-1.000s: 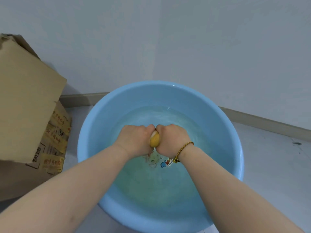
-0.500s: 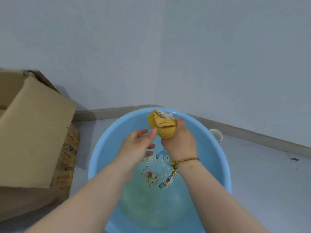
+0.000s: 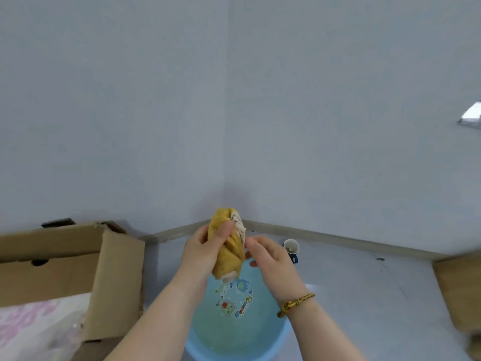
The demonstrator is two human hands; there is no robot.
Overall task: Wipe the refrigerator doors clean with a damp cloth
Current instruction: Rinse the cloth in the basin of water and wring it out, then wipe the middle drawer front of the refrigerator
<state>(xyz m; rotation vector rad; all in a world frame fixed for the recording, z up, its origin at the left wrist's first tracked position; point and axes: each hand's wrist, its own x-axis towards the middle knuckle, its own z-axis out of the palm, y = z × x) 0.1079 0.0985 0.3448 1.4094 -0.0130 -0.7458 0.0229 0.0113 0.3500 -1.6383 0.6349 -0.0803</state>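
My left hand grips a wrung, twisted yellow cloth with a white striped patch at its top, holding it upright above a blue basin. The basin holds water and has a cartoon print on its bottom. My right hand, with a braided bracelet on the wrist, is just right of the cloth. Its fingers are loosely bent, with the tips at the cloth's edge and nothing held. No refrigerator is in view.
The basin stands on a grey floor in a room corner with pale walls. An open cardboard box sits close on the left. A small cup stands behind the basin, and another cardboard piece is at the right.
Both hands were wringing the cloth low in the basin; the cloth has risen above it and passed from my right hand to my left. The view has tilted up toward the wall.
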